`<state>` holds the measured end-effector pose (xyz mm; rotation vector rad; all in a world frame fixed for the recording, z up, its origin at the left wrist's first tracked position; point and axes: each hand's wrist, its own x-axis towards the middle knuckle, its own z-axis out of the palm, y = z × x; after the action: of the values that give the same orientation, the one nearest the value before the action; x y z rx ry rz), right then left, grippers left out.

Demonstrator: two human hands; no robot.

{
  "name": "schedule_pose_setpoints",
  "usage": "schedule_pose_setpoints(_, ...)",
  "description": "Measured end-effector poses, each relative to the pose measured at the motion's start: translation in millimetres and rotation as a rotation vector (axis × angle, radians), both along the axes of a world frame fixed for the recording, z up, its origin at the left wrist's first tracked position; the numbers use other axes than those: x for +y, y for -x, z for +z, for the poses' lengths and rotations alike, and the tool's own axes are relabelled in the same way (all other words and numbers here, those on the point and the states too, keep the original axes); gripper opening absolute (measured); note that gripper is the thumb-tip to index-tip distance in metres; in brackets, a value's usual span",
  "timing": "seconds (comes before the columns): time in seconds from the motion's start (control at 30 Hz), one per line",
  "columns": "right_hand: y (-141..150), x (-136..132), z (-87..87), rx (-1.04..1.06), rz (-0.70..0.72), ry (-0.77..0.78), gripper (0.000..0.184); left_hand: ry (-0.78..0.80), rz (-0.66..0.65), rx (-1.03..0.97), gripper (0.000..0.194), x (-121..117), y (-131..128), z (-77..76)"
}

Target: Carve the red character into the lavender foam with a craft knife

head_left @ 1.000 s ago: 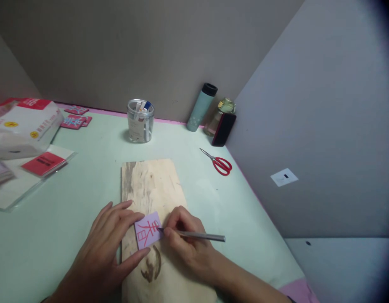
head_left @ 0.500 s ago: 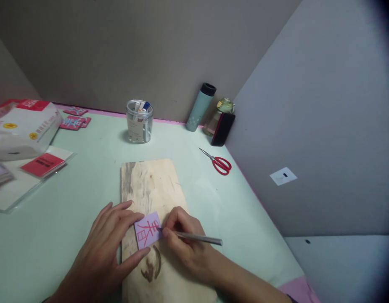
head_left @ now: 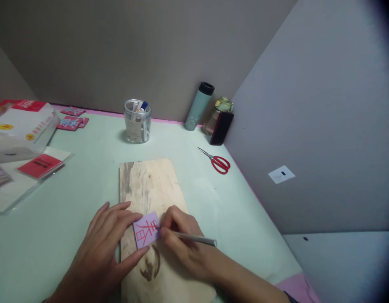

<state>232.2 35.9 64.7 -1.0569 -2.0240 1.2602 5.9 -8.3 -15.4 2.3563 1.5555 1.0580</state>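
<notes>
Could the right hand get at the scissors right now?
Probably yes: nothing seems to stand between the right hand and the scissors, though it holds a slim silver tool.

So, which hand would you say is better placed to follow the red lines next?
Probably the right hand: it holds a tool at the purple square, while the left hand touches the square's edge.

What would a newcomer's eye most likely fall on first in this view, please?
Probably the small purple square with red strokes, lying on the pale wooden board between the left hand and the right hand, which holds a slim silver tool. Next might come the red-handled scissors beyond the board to the right, then the bright red packet at the left.
</notes>
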Motion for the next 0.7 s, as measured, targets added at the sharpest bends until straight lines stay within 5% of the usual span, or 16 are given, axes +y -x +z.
schedule_pose_setpoints(0.7, -1, 9, 13.0, -0.089, 0.071, 0.061, 0.016, -0.019, 0.020, 0.014, 0.045, 1, 0, -0.3)
